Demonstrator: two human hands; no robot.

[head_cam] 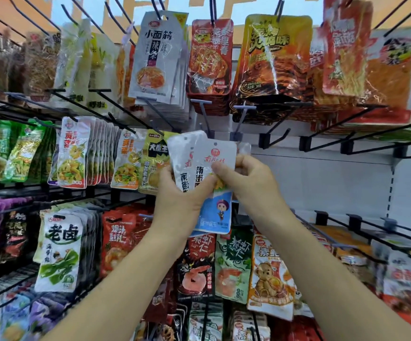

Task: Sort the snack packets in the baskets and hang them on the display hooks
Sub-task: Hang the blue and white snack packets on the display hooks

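Observation:
I hold a small stack of white and blue snack packets (214, 168) at chest height in front of the hook wall. My left hand (182, 195) grips the stack from the left, its thumb across the fronts. My right hand (246, 180) pinches the front packet from the right side. The packets fan out a little, and punched holes show at their top edges. Just above and behind them, empty black display hooks (203, 116) with grey tag holders jut out from the white back panel.
Full hooks of snack packets surround the spot: grey and red packets (157, 60) above, yellow and green ones (74, 153) to the left, shrimp and bear packets (234, 269) below. To the right, bare hooks (342, 141) stick out from the white panel.

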